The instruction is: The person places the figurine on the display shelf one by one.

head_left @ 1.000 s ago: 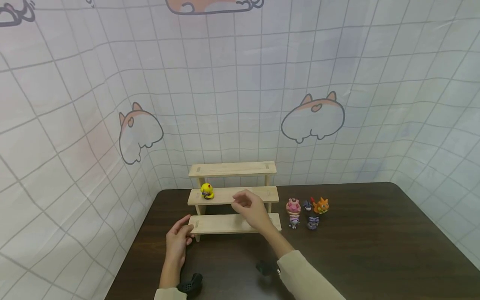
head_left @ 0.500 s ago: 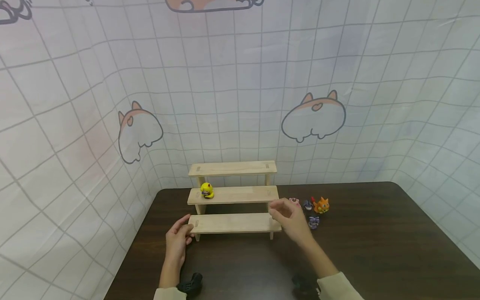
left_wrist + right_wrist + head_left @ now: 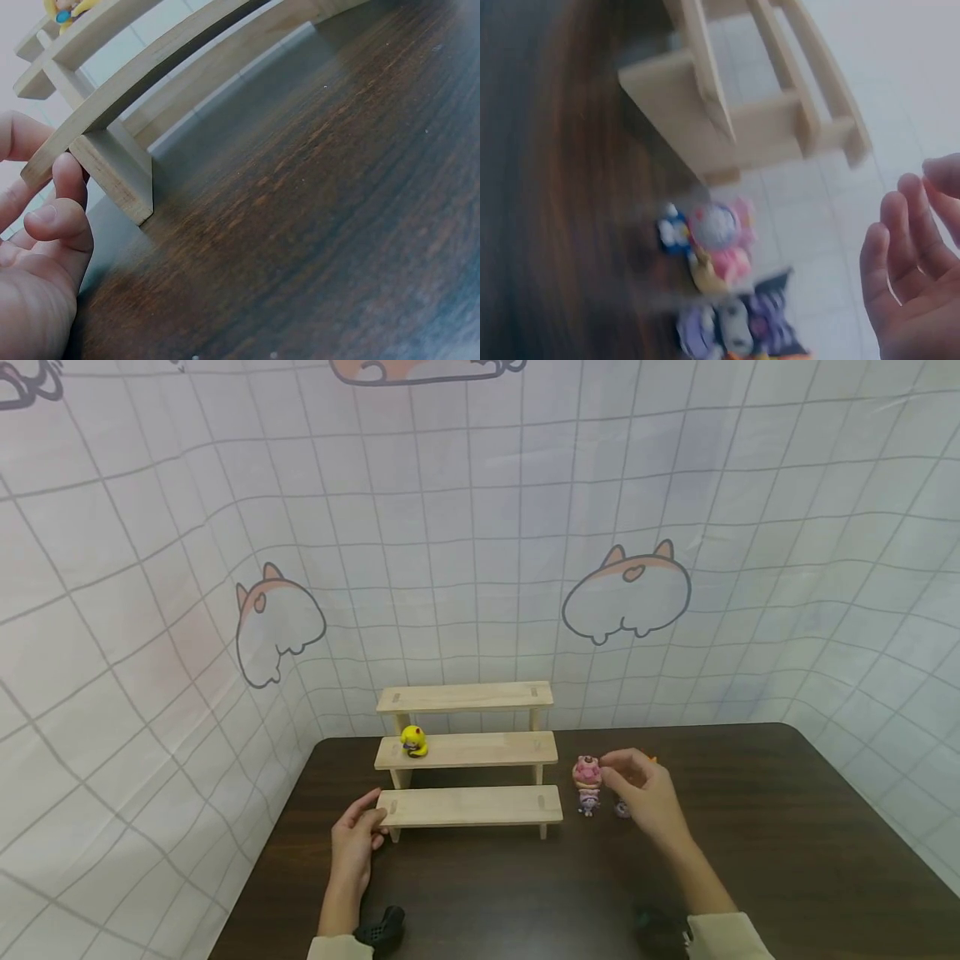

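A three-tier wooden display stand (image 3: 468, 807) stands on the dark table. My left hand (image 3: 352, 847) grips the left end of its lowest board, with fingertips at the board's edge in the left wrist view. On the middle tier's left side sits a yellow figurine (image 3: 413, 741). My right hand (image 3: 648, 797) hovers over the figurines right of the stand, its fingers loosely bent and holding nothing. Beside its fingertips are a pink figurine (image 3: 587, 772) and a small purple-and-white one (image 3: 588, 802). A purple figurine (image 3: 739, 326) is partly covered by that hand in the head view; the orange one is nearly hidden.
A white grid-patterned cloth (image 3: 480, 568) with cartoon drawings hangs behind and along both sides. The dark wooden table (image 3: 787, 843) extends to the right of the figurines. A black wrist device (image 3: 382, 929) sits at the left wrist.
My right hand has moved right, from in front of the middle tier, past the stand's right end, to above the figurines. My left hand stays at the lowest board.
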A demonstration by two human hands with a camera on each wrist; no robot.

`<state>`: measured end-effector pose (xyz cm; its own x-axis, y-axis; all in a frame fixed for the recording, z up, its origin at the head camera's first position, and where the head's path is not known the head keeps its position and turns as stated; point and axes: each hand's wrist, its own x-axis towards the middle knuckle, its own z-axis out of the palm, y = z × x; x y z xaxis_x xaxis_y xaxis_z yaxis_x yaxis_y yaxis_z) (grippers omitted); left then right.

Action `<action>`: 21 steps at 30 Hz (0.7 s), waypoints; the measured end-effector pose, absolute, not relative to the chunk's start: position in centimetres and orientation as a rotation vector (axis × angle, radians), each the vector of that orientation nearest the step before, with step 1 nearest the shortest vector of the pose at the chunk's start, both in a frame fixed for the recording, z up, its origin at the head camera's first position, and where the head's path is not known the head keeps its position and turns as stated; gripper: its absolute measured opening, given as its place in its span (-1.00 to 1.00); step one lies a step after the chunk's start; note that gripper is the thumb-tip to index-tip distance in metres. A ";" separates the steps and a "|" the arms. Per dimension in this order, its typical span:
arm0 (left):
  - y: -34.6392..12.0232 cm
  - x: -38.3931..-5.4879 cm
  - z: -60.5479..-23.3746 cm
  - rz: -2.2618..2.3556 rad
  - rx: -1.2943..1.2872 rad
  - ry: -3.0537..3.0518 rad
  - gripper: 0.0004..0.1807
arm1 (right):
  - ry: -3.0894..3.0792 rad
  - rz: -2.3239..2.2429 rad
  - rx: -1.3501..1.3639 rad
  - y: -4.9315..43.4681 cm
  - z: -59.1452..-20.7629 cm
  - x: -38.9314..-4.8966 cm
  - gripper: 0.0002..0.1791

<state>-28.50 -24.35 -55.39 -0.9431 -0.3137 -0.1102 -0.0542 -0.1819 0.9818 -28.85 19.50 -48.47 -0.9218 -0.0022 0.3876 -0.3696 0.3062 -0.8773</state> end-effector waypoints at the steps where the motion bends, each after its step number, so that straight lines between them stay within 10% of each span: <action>1: -24.3 -28.5 -55.4 -2.249 0.433 -1.889 -0.48 | -2.269 1.628 0.323 20.0 -48.4 -28.9 -0.78; 21: -24.6 -28.8 -55.2 -2.294 0.457 -1.871 -0.46 | -2.455 1.356 0.184 25.1 -48.9 -29.5 -0.67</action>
